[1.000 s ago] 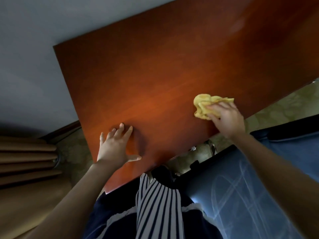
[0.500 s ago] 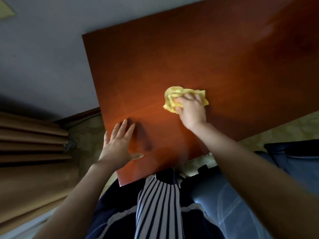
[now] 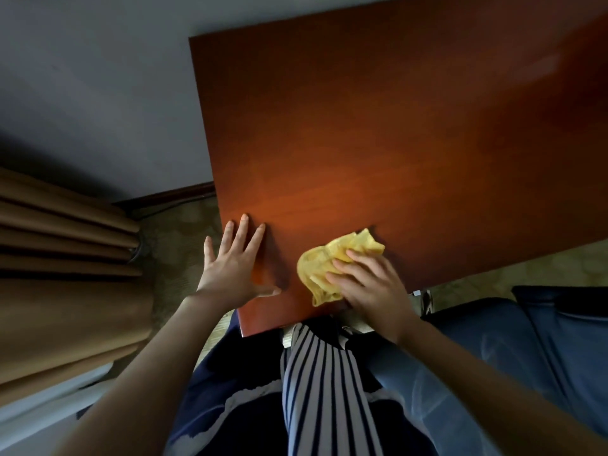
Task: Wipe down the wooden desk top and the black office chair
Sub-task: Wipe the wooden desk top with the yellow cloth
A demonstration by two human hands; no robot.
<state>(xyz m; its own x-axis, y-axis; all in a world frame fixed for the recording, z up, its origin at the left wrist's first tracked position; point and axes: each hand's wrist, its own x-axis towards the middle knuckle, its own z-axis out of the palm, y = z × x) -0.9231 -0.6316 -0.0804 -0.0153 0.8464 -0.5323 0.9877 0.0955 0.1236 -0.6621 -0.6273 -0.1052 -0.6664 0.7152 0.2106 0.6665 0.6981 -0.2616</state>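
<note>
Right fingers point(image 3: 357, 260): bent over a crumpled yellow cloth point(image 3: 324, 268), gripping it and pressing it onto the desk top point(image 3: 362, 133). Thumb hidden beneath the right hand point(image 3: 375, 291); hold on that side not determinable. Cloth bright yellow, bunched and creased, spilling out left and far of the knuckles. Position: by the desk's near edge, close to the near-left corner.

Left fingers point(image 3: 243, 232): straight and spread, holding nothing, laid on the wood. Thumb stretched right toward the cloth, apart from it. Left hand point(image 3: 230, 271) set at the desk's left edge, little finger overhanging it.

Desk top: reddish-brown wood, glossy, fine grain running left to right. Brightest just beyond the hands, darker toward the far side, with a faint pale reflection at far right.

Left of the desk: grey wall point(image 3: 98, 77), dark skirting board point(image 3: 171, 194), patterned carpet point(image 3: 177, 245), pleated tan curtain point(image 3: 59, 245). Near right: blue padded surface point(image 3: 543, 350) with a sheen, kind not determinable. Near centre: dark garment with a striped panel point(image 3: 322, 390).
</note>
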